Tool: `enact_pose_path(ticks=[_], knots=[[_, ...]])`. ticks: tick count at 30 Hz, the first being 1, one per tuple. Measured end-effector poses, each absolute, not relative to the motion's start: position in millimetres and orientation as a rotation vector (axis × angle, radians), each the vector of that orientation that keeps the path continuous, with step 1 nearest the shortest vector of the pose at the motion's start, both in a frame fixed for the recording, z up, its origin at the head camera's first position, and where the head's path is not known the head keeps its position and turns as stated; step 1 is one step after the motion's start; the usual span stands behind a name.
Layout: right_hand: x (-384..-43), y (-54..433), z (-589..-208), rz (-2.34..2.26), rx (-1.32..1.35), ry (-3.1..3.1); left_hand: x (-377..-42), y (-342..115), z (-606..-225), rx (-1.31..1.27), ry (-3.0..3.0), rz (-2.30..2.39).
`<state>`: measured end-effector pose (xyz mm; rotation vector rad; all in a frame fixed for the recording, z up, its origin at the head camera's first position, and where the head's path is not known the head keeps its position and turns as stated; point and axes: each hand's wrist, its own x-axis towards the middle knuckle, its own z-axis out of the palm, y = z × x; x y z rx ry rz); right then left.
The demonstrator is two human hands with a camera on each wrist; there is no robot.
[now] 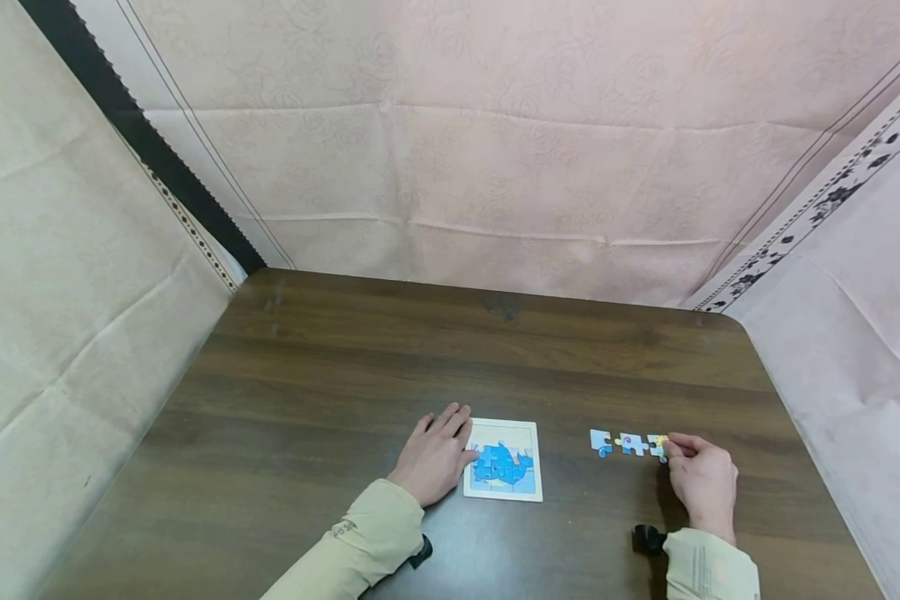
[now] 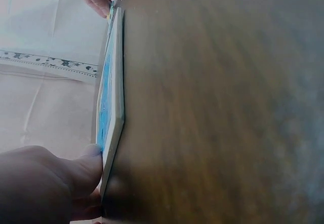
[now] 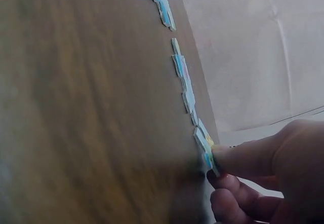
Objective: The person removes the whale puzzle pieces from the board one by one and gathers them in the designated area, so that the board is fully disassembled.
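Note:
A small square puzzle board (image 1: 502, 421) with a pale frame lies on the table, a blue whale picture assembled inside it. My left hand (image 1: 437, 454) rests at its left edge with fingers extended. In the left wrist view, the thumb (image 2: 90, 165) touches the board's top near the edge. To the right, three puzzle pieces lie in a row: a left piece (image 1: 600, 441), a middle piece (image 1: 632, 444) and a right piece (image 1: 656, 444) with yellow on it. My right hand (image 1: 703, 479) pinches the right piece between thumb and fingers; its far end is hidden.
The brown wooden table (image 1: 330, 375) extends around the board and pieces. Pale patterned cloth (image 1: 495, 167) hangs behind it and at both sides. A dark device (image 1: 648, 539) sits at the right wrist.

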<state>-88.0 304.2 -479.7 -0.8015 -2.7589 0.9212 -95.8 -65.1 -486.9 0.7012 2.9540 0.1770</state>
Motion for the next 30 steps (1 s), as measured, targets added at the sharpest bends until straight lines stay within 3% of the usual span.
enact_pose_path(ticks=[30], knots=[[-88.3, 303.3, -481.2, 0.978, -0.899, -2.767, -97.0, -64.4, -488.6, 0.695, 2.948, 0.162]])
